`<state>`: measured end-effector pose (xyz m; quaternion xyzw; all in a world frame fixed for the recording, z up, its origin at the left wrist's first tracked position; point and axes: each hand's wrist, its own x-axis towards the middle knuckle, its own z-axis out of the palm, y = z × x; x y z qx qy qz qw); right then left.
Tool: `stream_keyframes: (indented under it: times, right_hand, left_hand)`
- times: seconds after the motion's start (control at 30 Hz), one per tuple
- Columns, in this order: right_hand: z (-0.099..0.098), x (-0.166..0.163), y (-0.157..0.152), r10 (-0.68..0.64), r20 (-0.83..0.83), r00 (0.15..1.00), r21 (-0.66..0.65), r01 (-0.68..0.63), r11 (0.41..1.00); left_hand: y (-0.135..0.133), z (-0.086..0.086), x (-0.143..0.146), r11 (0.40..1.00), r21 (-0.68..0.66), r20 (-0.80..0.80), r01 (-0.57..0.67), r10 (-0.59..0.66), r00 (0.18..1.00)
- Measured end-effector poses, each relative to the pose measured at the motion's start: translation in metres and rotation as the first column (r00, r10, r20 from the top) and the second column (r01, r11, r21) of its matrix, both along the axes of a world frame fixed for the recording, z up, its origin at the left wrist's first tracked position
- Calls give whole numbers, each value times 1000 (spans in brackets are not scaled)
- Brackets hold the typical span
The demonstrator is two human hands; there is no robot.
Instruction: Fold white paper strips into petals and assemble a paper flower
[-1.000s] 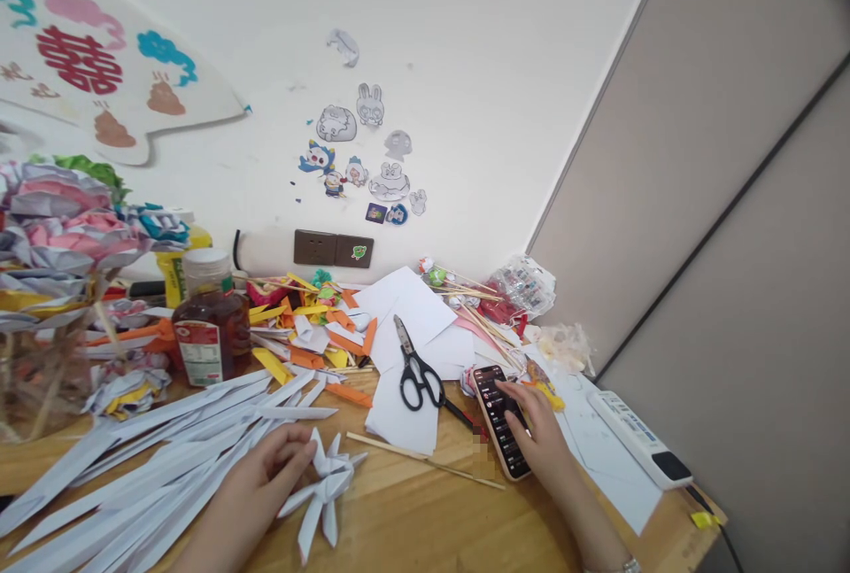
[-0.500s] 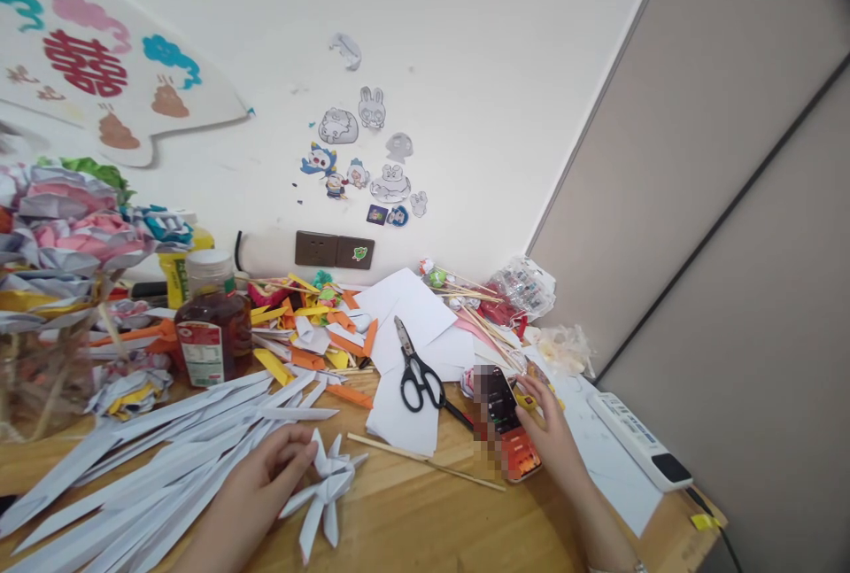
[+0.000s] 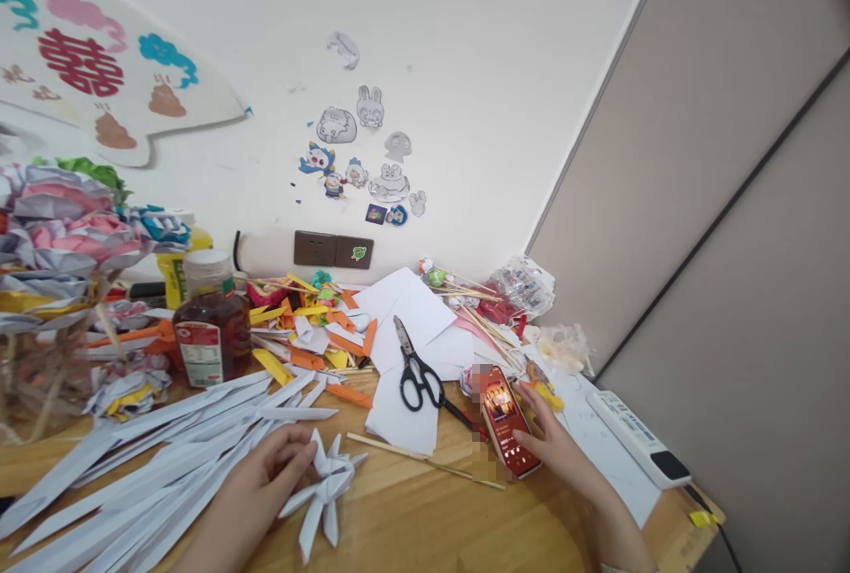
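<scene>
My left hand (image 3: 282,467) is closed, thumb against fingers, on the upper tip of a white folded-paper star (image 3: 328,480) with several pointed arms. Left of it, long folded white paper strips (image 3: 166,458) lie in a pile. At the right, my right hand (image 3: 551,431) is open beside a smartphone (image 3: 510,431), fingers spread along its far edge and the thumb over the lit red screen. Scissors (image 3: 420,378) with black handles rest on white paper sheets (image 3: 405,431) between the hands.
A jar (image 3: 205,325) of dark liquid stands behind the strips, near paper flowers (image 3: 80,236). Orange and yellow folded pieces (image 3: 345,338) are scattered at the back. A thin wooden stick (image 3: 391,447) lies in front of the scissors. A power strip (image 3: 641,440) sits at the right edge.
The phone's screen has switched from a mostly dark display to a red one with a picture. My right thumb has shifted down and left over it. The left hand is unchanged.
</scene>
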<state>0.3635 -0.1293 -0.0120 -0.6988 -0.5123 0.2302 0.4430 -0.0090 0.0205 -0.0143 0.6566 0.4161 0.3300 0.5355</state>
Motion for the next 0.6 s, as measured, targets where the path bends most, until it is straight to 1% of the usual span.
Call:
stream_keyframes:
  times: [0.1,0.27,0.47,0.6]
  right_hand:
    - [7,-4,-3,55,-17,998,-34,-55,998]
    - [14,-8,-5,90,-23,996,-44,-91,995]
    - [15,-2,-7,112,-100,989,-22,-115,993]
    - [12,-1,-7,178,-129,975,-5,-181,984]
  left_hand:
    - [0,-2,0,1000,-10,4,16,-16,1000]
    - [1,-4,0,1000,-23,34,13,-12,999]
    - [0,-1,1,1000,-24,45,-10,11,999]
    - [-3,3,1,999,-34,52,-9,10,999]
